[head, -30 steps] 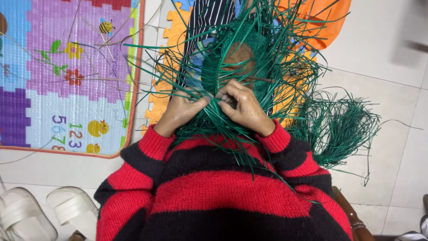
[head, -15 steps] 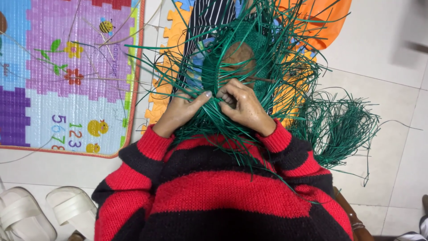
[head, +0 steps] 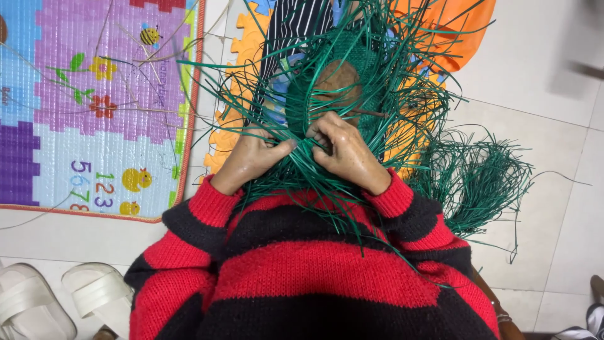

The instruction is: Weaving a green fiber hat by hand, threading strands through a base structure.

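A half-woven green basket (head: 352,69) of thin green strips sits in front of me, its loose ends fanning out in every direction. A brown rounded form (head: 336,80) shows through its middle. My left hand (head: 251,157) pinches a few green strips at the near rim, thumb toward the right. My right hand (head: 346,151) grips strips beside it, fingers curled into the weave. Both wrists come out of red and black striped sweater sleeves (head: 302,264).
A loose bundle of green strips (head: 478,176) lies on the white tile floor at the right. A colourful play mat (head: 94,101) covers the floor at the left, orange foam tiles (head: 233,82) beside it. White sandals (head: 56,302) sit at the lower left.
My left hand's fingers have closed in toward my right hand on the strips. The basket has stayed in place.
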